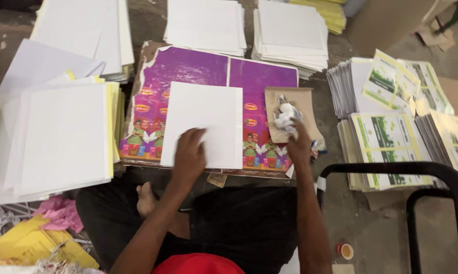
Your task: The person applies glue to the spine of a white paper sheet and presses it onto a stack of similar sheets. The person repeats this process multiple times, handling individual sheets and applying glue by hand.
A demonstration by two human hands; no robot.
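A white sheet of card lies on a purple printed board in front of me. My left hand rests flat on the sheet's lower edge, fingers spread. My right hand reaches onto a brown cardboard piece and grips a crumpled white wad lying on it.
Stacks of white sheets stand at left and along the back. Green-and-yellow printed cards are piled at right. A black metal frame curves at lower right. Yellow and pink scraps lie at lower left. A small red-rimmed cup sits on the floor.
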